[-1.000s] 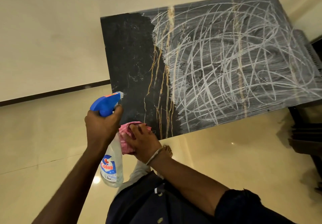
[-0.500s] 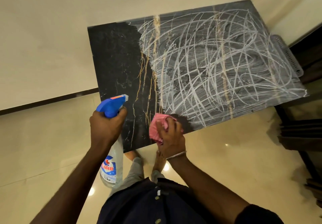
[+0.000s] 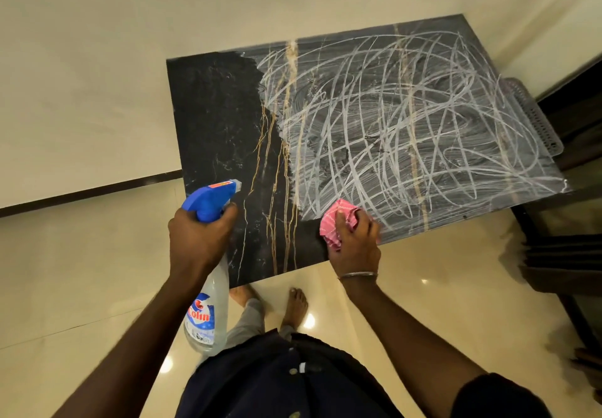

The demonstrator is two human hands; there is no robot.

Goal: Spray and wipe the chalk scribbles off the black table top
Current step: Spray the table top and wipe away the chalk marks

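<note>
The black marble table top (image 3: pixel 215 118) has gold veins. Its left third is wiped dark, while white chalk scribbles (image 3: pixel 407 124) cover the middle and right. My right hand (image 3: pixel 355 245) presses a bunched pink cloth (image 3: pixel 335 222) onto the table near its front edge, right at the border between the wiped part and the chalk. My left hand (image 3: pixel 198 238) grips the neck of a clear spray bottle (image 3: pixel 208 316) with a blue trigger head, held upright over the front left corner, nozzle pointing at the table.
A glossy cream tile floor (image 3: pixel 81 271) surrounds the table, with a cream wall (image 3: pixel 81 59) at the left and back. Dark furniture (image 3: pixel 560 261) stands close to the table's right side. A grey perforated tray (image 3: pixel 534 118) pokes out at the right edge. My bare feet (image 3: pixel 293 303) stand at the front edge.
My right hand has slid the pink cloth to the right along the front edge, from the wiped left part up to the chalk border. The left hand still holds the bottle in the same spot.
</note>
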